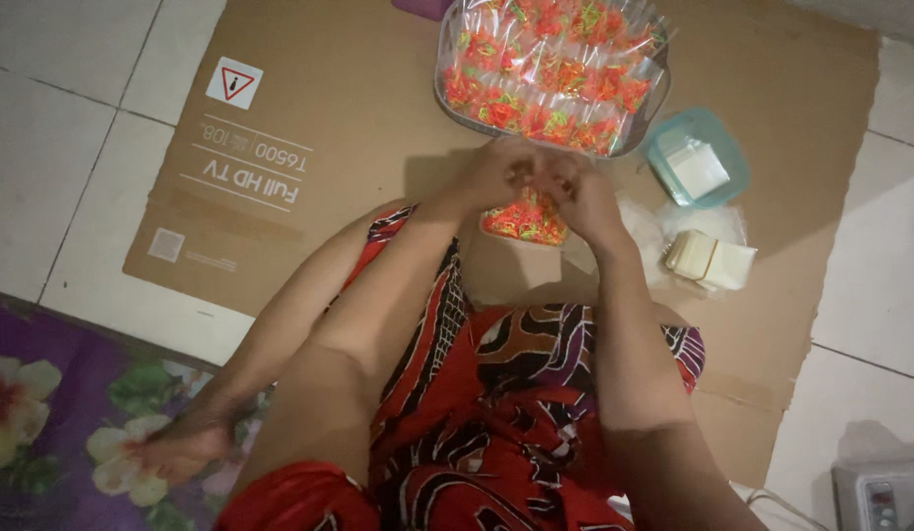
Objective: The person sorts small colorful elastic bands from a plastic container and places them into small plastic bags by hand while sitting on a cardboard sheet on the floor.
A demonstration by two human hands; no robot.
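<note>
You are pinching a small clear bag [538, 182] between your left hand [498, 175] and right hand [587, 197], above the orange bands [524, 218]; keep both grips tight, with the full tray [552, 74] at twelve o'clock.

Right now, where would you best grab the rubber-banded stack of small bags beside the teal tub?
Probably pinch the banded bag stack across its long edges at the band, coming from above: it lies flat on the cardboard, and the teal tub stands just beyond it.
</note>
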